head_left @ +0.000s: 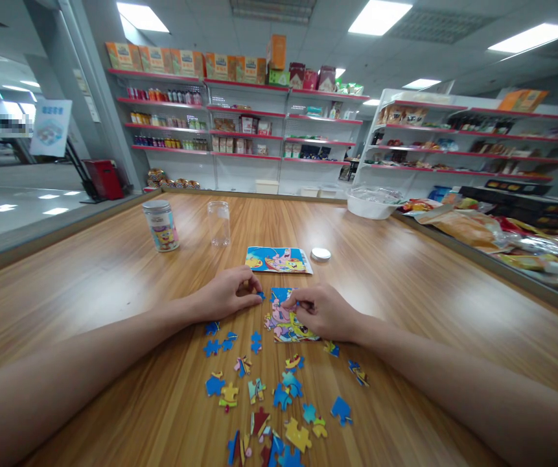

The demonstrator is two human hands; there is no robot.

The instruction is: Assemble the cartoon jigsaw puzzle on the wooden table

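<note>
On table (172, 370), left fingers (248, 301) pinch piece (261, 295) (likely light, stiff; take edges), right fingers (298, 298) bent over puzzle (283, 331), grip unclear.

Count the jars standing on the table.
2: the lidded cartoon-label jar, toward the left of the wooden table, and the clear jar just to its right. None appear hidden.

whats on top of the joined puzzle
The right hand, over the right side of the joined puzzle. The puzzle's left edge shows; anything beneath the hand is covered.
</note>
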